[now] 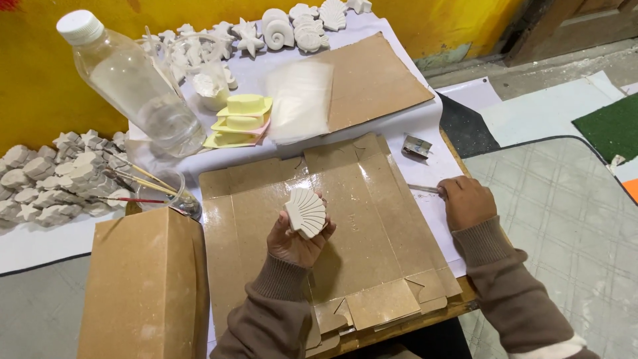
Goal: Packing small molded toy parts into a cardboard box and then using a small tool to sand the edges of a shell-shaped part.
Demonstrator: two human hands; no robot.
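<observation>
My left hand (297, 241) holds up a white plaster shell cast (306, 212) with a fan of ridges, above a flattened brown cardboard box (372, 219) on the table. My right hand (469, 202) rests at the right edge of the cardboard on the white sheet, its fingers closed around a thin metal tool (423, 189) that lies flat and points left. Both arms wear brown sleeves.
A clear plastic bottle (133, 83), a glass with paintbrushes (163, 189) and yellow moulds (242, 119) stand behind the cardboard. Several white shell and starfish casts lie at the back (292, 26) and far left (53, 179). A brown paper bag (146, 286) stands near left; a binder clip (417, 147) lies right.
</observation>
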